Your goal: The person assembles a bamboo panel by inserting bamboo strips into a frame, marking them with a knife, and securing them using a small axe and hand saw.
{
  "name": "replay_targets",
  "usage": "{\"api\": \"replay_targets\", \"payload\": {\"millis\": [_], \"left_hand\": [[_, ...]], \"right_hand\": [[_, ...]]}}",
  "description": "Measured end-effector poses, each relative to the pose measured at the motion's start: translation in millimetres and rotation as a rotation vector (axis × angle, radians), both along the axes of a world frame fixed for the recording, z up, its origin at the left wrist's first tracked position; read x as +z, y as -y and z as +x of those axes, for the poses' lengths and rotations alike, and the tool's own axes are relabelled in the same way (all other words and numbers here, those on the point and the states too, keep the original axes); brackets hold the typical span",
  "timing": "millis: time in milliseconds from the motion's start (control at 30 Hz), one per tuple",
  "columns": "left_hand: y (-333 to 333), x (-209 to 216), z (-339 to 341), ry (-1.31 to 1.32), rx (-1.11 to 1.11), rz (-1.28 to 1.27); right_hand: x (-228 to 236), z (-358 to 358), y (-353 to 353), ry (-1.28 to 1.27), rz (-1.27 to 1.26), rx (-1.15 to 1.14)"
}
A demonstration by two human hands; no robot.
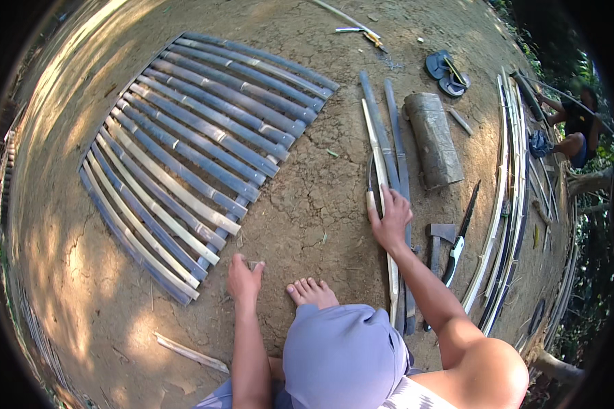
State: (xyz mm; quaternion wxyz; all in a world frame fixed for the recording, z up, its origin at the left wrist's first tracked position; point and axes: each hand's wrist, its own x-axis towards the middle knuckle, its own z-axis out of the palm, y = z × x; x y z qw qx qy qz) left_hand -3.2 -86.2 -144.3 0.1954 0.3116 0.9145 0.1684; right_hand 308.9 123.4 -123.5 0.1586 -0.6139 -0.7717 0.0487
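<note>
My right hand (393, 219) is closed over a pale split bamboo strip (372, 129), with its thumb beside the light handle of a sickle (370, 200). The sickle's thin curved blade lies along the strip. Two dark bamboo strips (398, 129) lie just right of the pale one, passing beneath or beside the hand. My left hand (244, 278) is curled near the ground, between my bare foot and a bamboo slat panel (205, 136). A small greyish bit shows at its fingertips, too small to name. Dark and pale slats lie spaced across the panel's crosspieces.
Right of my right hand lie a short log (432, 140), an axe (438, 242) and a handsaw (460, 238). Flip-flops (447, 71) are farther off. Long strips (508, 198) lie at the right, near another person (580, 123). A bamboo piece (191, 352) lies near left.
</note>
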Motion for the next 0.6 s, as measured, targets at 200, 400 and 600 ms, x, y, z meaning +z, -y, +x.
{"api": "replay_targets", "payload": {"millis": [200, 400, 600], "left_hand": [[20.2, -29.7, -13.9, 0.236, -0.101, -0.183], [25.6, -37.3, -18.7, 0.341, -0.107, -0.115], [13.6, 6.6, -7.5, 0.782, -0.064, 0.168]], "right_hand": [[12.3, -19.3, 70.5, -0.154, -0.182, 0.207], [4.2, -100.8, 124.4, -0.369, -0.428, 0.513], [-6.7, -158.4, 142.6, -0.585, -0.84, 0.591]]}}
